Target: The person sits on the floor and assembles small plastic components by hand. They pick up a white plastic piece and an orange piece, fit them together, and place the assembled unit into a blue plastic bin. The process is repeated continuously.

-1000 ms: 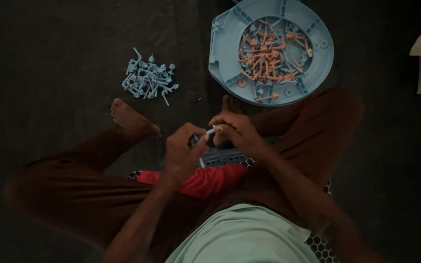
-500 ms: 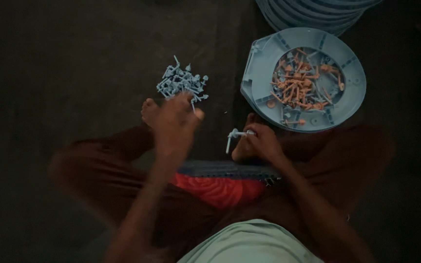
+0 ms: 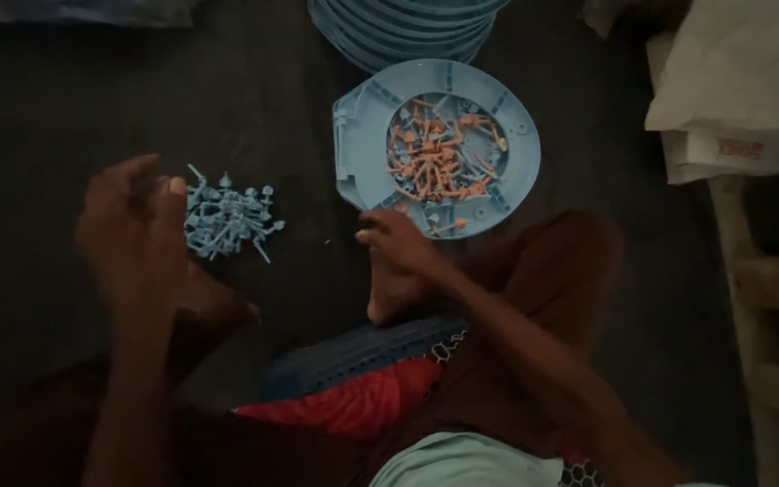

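I sit cross-legged on a dark floor. My left hand is blurred, its fingers apart, at the left edge of a small pile of light blue plastic pins. My right hand rests with curled fingers by the front rim of a round blue tray, which holds several orange pins. Whether it holds anything is hidden. A blue perforated strip lies across my lap on a red cloth.
A stack of round blue trays stands at the top edge behind the loaded tray. White bags and a pale wooden frame fill the right side. My foot lies under the right hand.
My left hand has swung out from my lap to the blue pile on the left. My right hand has moved from my lap up to the tray's rim. The view has shifted.
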